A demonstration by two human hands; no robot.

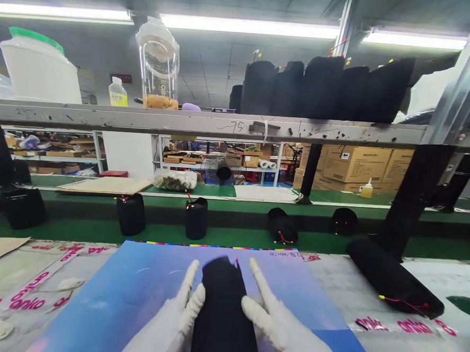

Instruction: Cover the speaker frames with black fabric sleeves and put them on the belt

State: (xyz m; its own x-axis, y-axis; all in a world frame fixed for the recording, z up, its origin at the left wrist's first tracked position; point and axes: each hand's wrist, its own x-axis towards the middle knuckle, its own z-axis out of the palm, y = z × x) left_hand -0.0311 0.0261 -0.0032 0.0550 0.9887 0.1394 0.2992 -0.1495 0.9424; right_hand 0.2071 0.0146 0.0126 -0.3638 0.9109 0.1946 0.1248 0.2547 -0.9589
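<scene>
Left hand (172, 321) and right hand (285, 333) in white gloves (185, 306), both open, fingers spread wide; no closing grip seen. Black padded roll (222, 313) lay lengthwise between them on blue printed sheet (132, 292). Left glove touched its side; right glove very near, contact unclear. Second black roll (391, 278) with red wire lay on bench (327, 288) to right. Black bags (131, 215) stood on green belt (231, 238) beyond.

Roll (222, 308) on sheet (92, 295), between left hand (170, 321) and right hand (285, 330)
</scene>
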